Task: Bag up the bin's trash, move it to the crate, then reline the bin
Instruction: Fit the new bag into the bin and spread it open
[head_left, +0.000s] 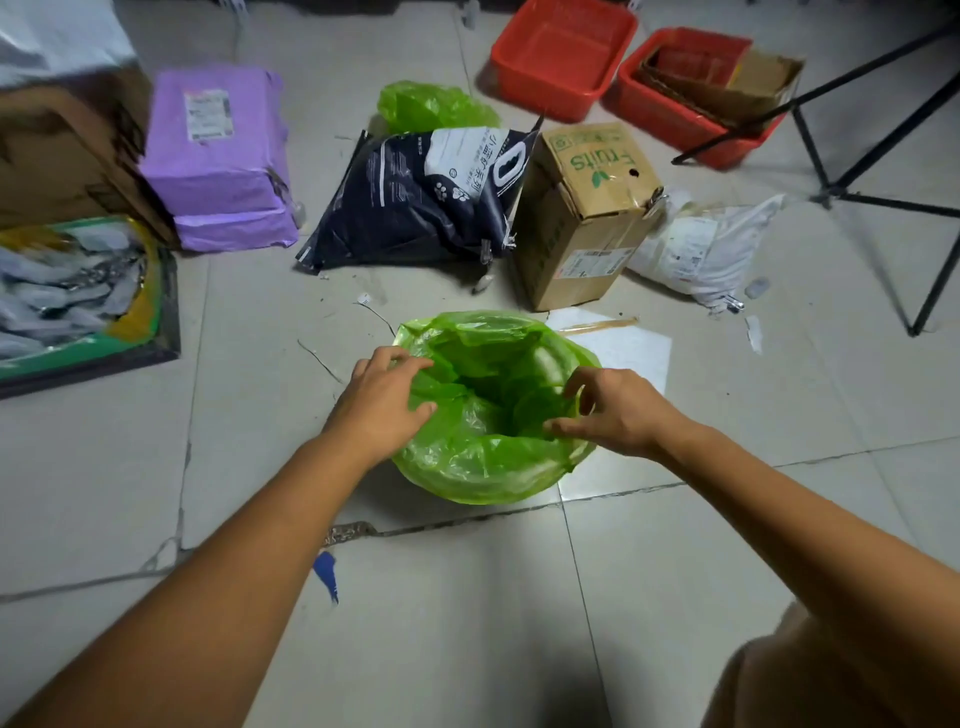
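A round bin stands on the tiled floor in the middle of the view, wrapped in a translucent green liner bag (483, 467) whose edge is folded down over the rim. My left hand (382, 397) pinches the liner at the bin's left rim. My right hand (615, 410) rests on the right rim with fingers curled on the plastic. The bin's inside looks dark and I see no trash in it. A second green bag (431, 106) lies bunched on the floor farther back. Two red crates sit at the far right: one empty (563, 57), one (675, 119) holding cardboard.
A Fruits cardboard box (582, 213) and a dark pet-litter sack (421, 202) lie just behind the bin. Purple parcels (218, 161) and a box of grey packets (78, 291) are at left. A white parcel (701, 249) and black tripod legs (883, 156) are at right.
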